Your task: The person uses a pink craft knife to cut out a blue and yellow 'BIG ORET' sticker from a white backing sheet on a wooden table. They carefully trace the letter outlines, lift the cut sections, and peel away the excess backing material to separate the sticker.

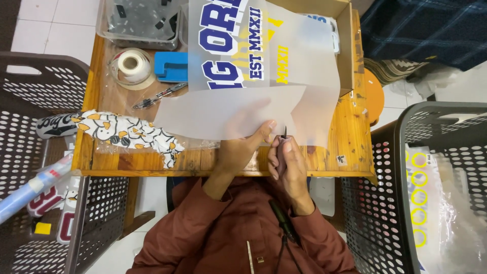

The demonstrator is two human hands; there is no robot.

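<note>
At the counter's [350,147] near edge, our left hand [238,149] pinches the translucent transfer film [243,109], spread across the middle; our right hand [289,167] is clamped on a craft knife [284,133], tip at the film's lower edge. A slip could likely tear it.

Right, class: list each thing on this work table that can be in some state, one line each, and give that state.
translucent printed sheet: lifted, held up over the table
left hand: gripping the sheet's lower edge
right hand: closed around a tool
pointed tool: tip up at the sheet's edge
tape roll: lying flat
cardboard box: open
</note>
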